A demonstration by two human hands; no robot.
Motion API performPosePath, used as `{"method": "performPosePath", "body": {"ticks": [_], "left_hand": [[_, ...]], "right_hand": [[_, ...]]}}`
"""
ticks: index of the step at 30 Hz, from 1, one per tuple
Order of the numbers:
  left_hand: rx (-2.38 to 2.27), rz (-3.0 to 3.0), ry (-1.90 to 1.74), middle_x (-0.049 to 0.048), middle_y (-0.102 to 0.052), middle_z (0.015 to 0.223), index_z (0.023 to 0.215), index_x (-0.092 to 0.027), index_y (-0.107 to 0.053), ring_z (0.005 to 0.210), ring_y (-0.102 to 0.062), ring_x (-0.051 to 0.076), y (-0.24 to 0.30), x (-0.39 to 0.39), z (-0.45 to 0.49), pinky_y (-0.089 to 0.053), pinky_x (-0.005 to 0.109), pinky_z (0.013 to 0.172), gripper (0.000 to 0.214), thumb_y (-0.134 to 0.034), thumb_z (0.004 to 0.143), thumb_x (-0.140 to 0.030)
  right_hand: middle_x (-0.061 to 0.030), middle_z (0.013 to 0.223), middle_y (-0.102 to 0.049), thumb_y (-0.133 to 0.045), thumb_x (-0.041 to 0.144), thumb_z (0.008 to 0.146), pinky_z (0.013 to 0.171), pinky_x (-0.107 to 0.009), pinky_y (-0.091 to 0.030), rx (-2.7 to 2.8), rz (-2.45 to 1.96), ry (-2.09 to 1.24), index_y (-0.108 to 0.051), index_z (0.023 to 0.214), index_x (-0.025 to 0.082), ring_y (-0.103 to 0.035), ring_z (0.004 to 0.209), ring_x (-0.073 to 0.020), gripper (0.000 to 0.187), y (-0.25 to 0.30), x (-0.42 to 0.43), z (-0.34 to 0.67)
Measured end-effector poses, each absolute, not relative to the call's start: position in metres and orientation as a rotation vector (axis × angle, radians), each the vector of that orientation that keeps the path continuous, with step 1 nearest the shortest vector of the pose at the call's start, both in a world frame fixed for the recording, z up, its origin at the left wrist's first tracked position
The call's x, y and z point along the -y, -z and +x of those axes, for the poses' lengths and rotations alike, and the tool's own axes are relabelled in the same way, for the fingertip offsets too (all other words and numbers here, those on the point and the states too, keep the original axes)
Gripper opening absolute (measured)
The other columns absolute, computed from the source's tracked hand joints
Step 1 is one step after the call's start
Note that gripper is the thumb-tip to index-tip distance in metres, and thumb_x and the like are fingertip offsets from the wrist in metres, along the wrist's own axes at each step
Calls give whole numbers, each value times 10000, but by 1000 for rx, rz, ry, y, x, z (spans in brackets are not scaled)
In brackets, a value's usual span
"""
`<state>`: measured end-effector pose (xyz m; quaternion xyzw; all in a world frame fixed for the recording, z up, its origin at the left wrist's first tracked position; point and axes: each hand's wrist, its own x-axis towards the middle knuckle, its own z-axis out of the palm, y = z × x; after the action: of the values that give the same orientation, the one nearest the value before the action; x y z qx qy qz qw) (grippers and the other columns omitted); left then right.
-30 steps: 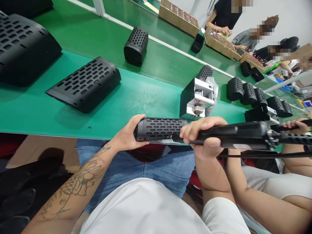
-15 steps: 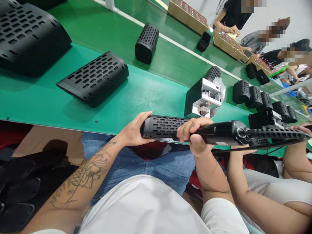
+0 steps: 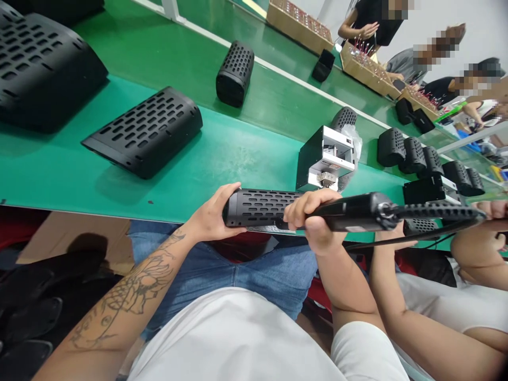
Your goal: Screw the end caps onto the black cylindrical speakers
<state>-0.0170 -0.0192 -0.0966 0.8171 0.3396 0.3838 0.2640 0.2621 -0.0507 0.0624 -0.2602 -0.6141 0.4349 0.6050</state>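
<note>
My left hand (image 3: pixel 212 217) grips the left end of a black perforated housing (image 3: pixel 262 207), held level at the near edge of the green bench (image 3: pixel 222 159). My right hand (image 3: pixel 313 219) is wrapped round a black electric screwdriver (image 3: pixel 357 212), whose tip is hidden against the housing's right end. The tool's coiled cable (image 3: pixel 436 211) runs off to the right.
Two large black perforated covers (image 3: pixel 145 132) (image 3: pixel 35 69) lie at the left, a small black housing (image 3: pixel 235 73) behind them. A black and white fixture (image 3: pixel 325 159) stands mid-bench, with a row of small housings (image 3: pixel 420 159) to its right. A co-worker's arms (image 3: pixel 456 323) are close on my right; other people work at the far end.
The view has shifted slightly. My hands keep the same grip on the housing and the screwdriver, which has stayed pressed to the housing's right end.
</note>
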Motion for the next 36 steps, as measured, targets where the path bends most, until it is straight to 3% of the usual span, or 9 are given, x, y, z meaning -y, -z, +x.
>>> {"method": "performPosePath", "body": {"ticks": [4,7,10,16,21,27,33,36], "left_hand": [[-910,2204,-1062,210,-554,1763,1873,-302,-295,1622,-635,460,99,19,-17,-578,632,1363,1242,-1020,878,-461],[-904,2201,-1060,212,-554,1758,1869,-297,-299,1625,-630,462,99,19,-16,-569,643,1371,1226,-1012,888,-475],[-899,2205,-1059,212,-548,1763,1874,-300,-281,1620,-635,456,99,19,-17,-578,638,1364,1230,-1006,896,-474],[-917,2195,-1039,214,-555,1761,1872,-293,-290,1621,-634,464,99,19,-16,-573,647,1368,1257,-1030,871,-464],[-902,2176,-1078,200,-563,1762,1871,-301,-309,1629,-631,457,100,20,-15,-575,632,1371,1238,-1025,874,-461],[-911,2178,-1053,214,-537,1777,1872,-308,-286,1629,-632,460,99,21,-15,-599,616,1343,1240,-1019,886,-479],[-899,2141,-1100,202,-560,1773,1860,-316,-315,1602,-666,458,100,22,-12,-615,622,1332,1236,-1030,869,-499],[-881,2114,-1107,202,-565,1770,1853,-340,-326,1602,-662,477,103,21,-10,-617,673,1324,1241,-1039,854,-520]], "right_hand": [[99,611,-619,-831,453,1067,470,-284,-560,1209,-677,-618,-722,992,275,-577,410,-128,222,-86,17,302],[88,638,-604,-855,448,1062,513,-298,-548,1121,-869,-223,-685,999,263,-603,472,-137,259,-83,-26,351],[90,609,-578,-771,536,1117,529,-313,-520,1136,-962,-108,-617,952,289,-577,483,-133,335,-63,-59,388],[101,572,-605,-896,578,999,504,-344,-541,1144,-988,-191,-631,897,308,-572,446,-147,392,-43,-57,393],[97,608,-620,-864,501,994,518,-335,-588,1082,-966,-260,-664,923,267,-607,461,-151,316,-72,-19,349],[114,606,-610,-879,645,1001,440,-310,-570,1328,-664,-634,-654,1023,324,-541,382,-130,393,-96,37,250],[95,715,-713,-867,532,1037,542,-319,-652,1494,-485,-891,-684,1182,319,-644,476,-131,315,-66,42,194],[65,749,-721,-885,567,1016,592,-360,-661,1493,-625,-972,-681,1131,301,-685,552,-155,354,-54,39,191]]}}
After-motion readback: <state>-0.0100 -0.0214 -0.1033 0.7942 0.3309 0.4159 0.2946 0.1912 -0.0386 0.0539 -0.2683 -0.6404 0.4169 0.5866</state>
